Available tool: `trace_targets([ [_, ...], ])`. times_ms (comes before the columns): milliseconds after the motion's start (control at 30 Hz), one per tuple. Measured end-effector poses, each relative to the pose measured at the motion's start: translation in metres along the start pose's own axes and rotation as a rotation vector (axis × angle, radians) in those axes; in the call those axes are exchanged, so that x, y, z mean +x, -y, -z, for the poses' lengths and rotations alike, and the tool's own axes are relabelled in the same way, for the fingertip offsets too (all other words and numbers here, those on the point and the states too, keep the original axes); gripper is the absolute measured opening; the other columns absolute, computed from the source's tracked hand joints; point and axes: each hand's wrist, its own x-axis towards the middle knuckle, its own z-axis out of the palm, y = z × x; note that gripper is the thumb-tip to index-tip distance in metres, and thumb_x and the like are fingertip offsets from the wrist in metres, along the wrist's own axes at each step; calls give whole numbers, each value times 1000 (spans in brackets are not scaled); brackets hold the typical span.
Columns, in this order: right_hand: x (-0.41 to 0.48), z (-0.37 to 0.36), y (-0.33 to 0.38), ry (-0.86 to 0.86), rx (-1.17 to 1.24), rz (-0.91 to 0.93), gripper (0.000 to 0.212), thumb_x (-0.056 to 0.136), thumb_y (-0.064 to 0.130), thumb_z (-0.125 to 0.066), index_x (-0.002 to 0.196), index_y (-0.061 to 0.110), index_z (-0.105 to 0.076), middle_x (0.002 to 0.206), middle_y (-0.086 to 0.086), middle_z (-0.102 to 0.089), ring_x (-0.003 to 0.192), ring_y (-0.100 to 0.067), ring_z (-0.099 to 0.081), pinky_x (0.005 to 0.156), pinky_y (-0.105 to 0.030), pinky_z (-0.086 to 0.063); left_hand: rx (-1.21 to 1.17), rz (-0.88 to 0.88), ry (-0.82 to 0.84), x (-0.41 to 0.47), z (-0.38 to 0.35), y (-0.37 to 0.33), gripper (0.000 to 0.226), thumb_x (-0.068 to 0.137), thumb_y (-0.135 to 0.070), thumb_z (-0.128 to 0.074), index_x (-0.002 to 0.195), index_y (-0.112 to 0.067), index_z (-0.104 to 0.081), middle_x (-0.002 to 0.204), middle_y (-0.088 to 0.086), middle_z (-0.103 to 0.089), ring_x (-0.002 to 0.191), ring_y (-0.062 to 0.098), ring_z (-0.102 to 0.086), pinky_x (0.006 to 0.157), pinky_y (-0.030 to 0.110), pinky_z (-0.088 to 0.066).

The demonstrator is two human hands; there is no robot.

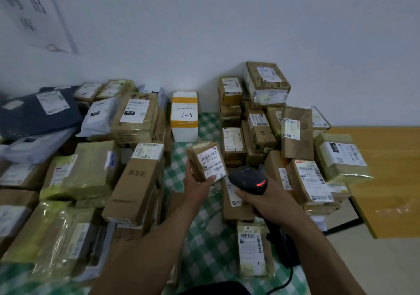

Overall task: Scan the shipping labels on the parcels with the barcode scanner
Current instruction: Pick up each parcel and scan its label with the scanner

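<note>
two bare forearms reach up from the bottom edge over a bench [204, 244] covered with a green and white checked cloth. the left hand [196, 187] is raised mid-frame with the palm turned up. its fingers [189, 164] curl round the left edge of a small parcel [205, 160] and the thumb presses on the lower edge. the parcel is a flat brown cardboard block, tilted, with its white shipping label [211, 164] facing the camera and printed barcodes and digits showing.

just to the right and slightly lower, the right hand [268, 200] is wrapped round the handle of a black barcode scanner [247, 180], fingers closed tight on the grip. the scanner's rounded matte head sits close to the parcel's lower right corner, and a red light glows on top. a black cable [288, 278] trails down from the handle.

parcels are stacked on both sides:
- a long plain cardboard box [133, 185] at left
- glossy, crinkled yellow-green film packs in front of it
- a dark blue soft mailer bag [34, 115] at far left
- a white foam box [184, 116] banded with yellow tape against the pale wall
- taped brown cartons with white labels piled at right

a bare wooden tabletop [386, 169] lies at far right.
</note>
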Motion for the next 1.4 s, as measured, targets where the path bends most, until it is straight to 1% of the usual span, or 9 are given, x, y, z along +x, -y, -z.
trace_targets([
  [533, 1, 3, 15, 28, -80, 40, 19, 93, 39, -76, 106, 42, -62, 72, 10, -73, 57, 3, -63, 54, -16, -51, 75, -44, -12, 6, -3, -2, 105, 83, 0, -82, 163, -30, -21, 149, 6, -56, 134, 21, -54, 107, 42, -50],
  [667, 1, 3, 15, 22, -47, 48, 17, 94, 34, -76, 102, 40, -62, 75, 7, -73, 55, 4, -60, 52, -15, -49, 69, -56, 5, -3, -3, -11, 101, 85, -3, -81, 163, -30, -23, 149, 6, -57, 125, 14, -55, 99, 33, -50],
  [767, 2, -1, 9, -10, -13, 73, 20, 94, 32, -76, 108, 37, -63, 80, 4, -73, 54, 4, -60, 51, -13, -48, 43, -77, 21, -20, 5, -18, 95, 87, -18, -82, 161, -40, -26, 146, 1, -59, 125, 12, -56, 91, 23, -48],
  [867, 6, -14, 5, -36, 32, 67, 32, 90, 35, -79, 119, 30, -64, 76, 6, -72, 56, 1, -62, 52, -14, -48, 83, -109, 26, -49, 30, -23, 84, 81, -51, -81, 146, -68, -31, 133, -16, -66, 122, 9, -62, 104, 45, -52],
  [933, 10, -27, 3, 6, 52, 63, 41, 87, 39, -80, 123, 30, -63, 77, 11, -67, 59, 3, -60, 56, -17, -48, 53, -168, 3, -74, 49, -24, 73, 90, -38, -78, 148, -58, -38, 132, -14, -67, 119, 6, -64, 101, 36, -55],
  [1000, 13, -42, 1, 33, 72, 110, 38, 86, 40, -81, 119, 39, -62, 85, 16, -66, 70, 6, -61, 67, -20, -47, 12, -245, -56, -101, 71, -25, 60, 99, -20, -70, 148, -42, -46, 131, -14, -69, 119, 4, -66, 94, 23, -56],
  [1100, 13, -68, 6, 86, 69, 156, 39, 86, 42, -80, 117, 48, -58, 107, 20, -68, 93, 3, -64, 83, -25, -49, -50, -242, -190, -136, 104, -21, 41, 102, -18, -63, 138, -35, -57, 123, -15, -73, 113, 3, -69, 94, 27, -58],
  [1233, 11, -98, 11, 218, 11, 163, 53, 86, 45, -81, 133, 39, -56, 90, 14, -65, 71, 3, -61, 63, -16, -43, -99, -227, -380, -180, 142, -5, 40, 104, -22, -58, 144, -24, -55, 126, -5, -73, 112, 12, -71, 83, 29, -60],
  [1400, 9, -125, 8, 326, -43, 168, 52, 84, 50, -82, 129, 36, -62, 86, 15, -65, 76, -3, -61, 67, -22, -44, -52, -142, -623, -216, 176, 23, 36, 106, -21, -55, 140, -31, -59, 125, -9, -72, 110, 5, -69, 79, 12, -52],
])
